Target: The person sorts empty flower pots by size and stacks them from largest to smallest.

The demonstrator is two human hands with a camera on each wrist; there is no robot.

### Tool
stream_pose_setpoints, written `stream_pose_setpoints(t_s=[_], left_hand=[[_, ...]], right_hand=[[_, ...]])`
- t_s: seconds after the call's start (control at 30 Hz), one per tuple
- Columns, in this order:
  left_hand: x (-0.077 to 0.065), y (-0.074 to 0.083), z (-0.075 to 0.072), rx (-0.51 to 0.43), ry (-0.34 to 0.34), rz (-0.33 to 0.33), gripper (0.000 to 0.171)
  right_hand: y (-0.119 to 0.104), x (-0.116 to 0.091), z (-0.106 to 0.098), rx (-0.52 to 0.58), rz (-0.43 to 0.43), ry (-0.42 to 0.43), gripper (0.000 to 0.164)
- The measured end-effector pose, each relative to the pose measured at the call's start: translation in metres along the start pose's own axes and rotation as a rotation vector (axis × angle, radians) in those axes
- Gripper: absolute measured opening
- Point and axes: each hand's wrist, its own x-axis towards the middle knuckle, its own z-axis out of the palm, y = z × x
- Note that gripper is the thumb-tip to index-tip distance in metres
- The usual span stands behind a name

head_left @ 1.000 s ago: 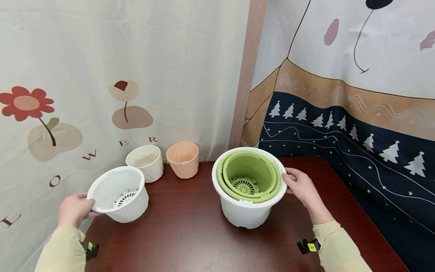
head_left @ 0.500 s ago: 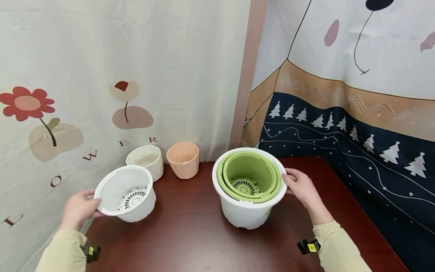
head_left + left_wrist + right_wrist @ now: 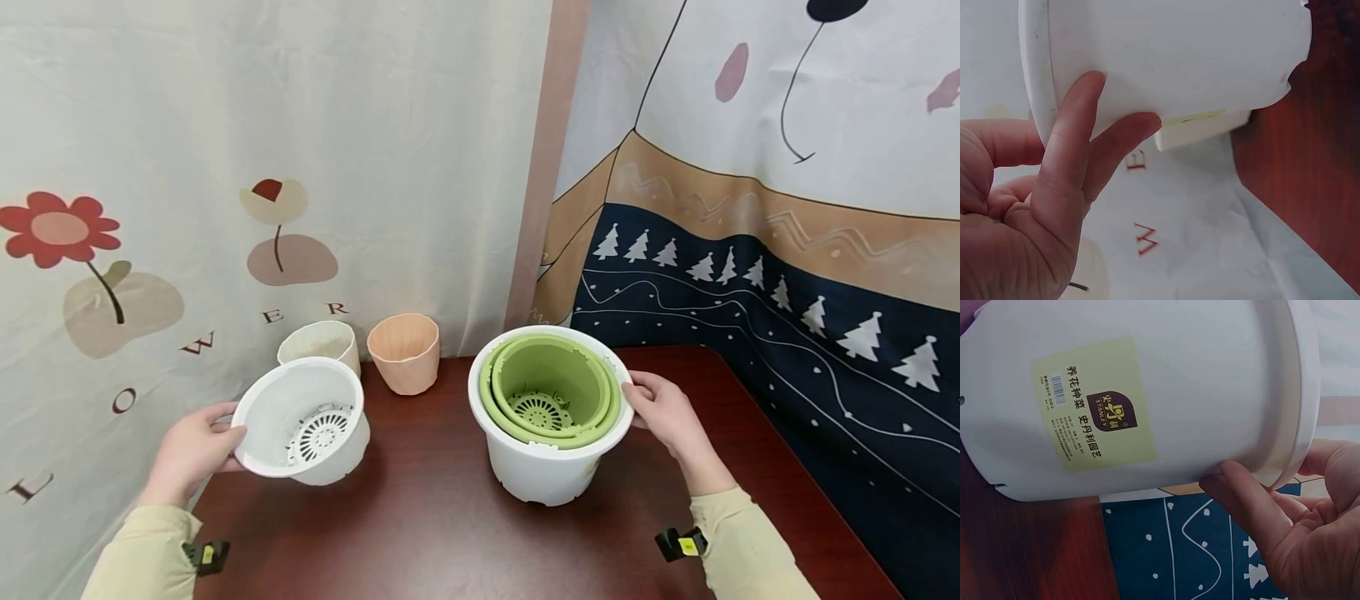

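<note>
In the head view the left grip (image 3: 191,450) pinches the rim of a white pot (image 3: 303,417), which tilts its mouth toward the camera near the tabletop's (image 3: 450,533) left edge; whether its base touches the wood is hard to tell. It hides the lower part of a cream pot (image 3: 317,340) at the far edge, just beside a peach pot (image 3: 405,360) there. Toward the right edge, the right grip (image 3: 667,408) grasps the rim of a larger white pot (image 3: 536,475) with two green pots (image 3: 555,371) nested in it, their lower walls hidden. In the left wrist view two fingers (image 3: 1066,140) press the first pot's outer wall, its top cut off by the frame (a sliver of yellow-green shows along its lower side). In the right wrist view the larger pot bears a yellow-green label (image 3: 1094,403), its smallest print unreadable; the pot's top side is cut off.
</note>
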Motion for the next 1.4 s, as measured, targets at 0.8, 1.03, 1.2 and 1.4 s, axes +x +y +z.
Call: stream_pose_setpoints(t_s=[0.8,1.03,1.2,1.4], left_hand=[[-0.002,0.063,0.013,-0.024,-0.014,0.119,0.051],[-0.001,0.080,0.011,-0.036,0.004,0.162,0.051],[-0.001,0.093,0.010,-0.048,0.028,0.180,0.051],[0.001,0.109,0.010,-0.044,0.051,0.210,0.050]], right_hand=[[0.001,0.000,0.000,0.011,-0.004,-0.006,0.053],[0.001,0.000,0.000,0.008,0.001,-0.007,0.054],[0.001,0.000,0.000,0.004,0.000,-0.004,0.053],[0.001,0.001,0.000,0.011,-0.009,-0.008,0.052]])
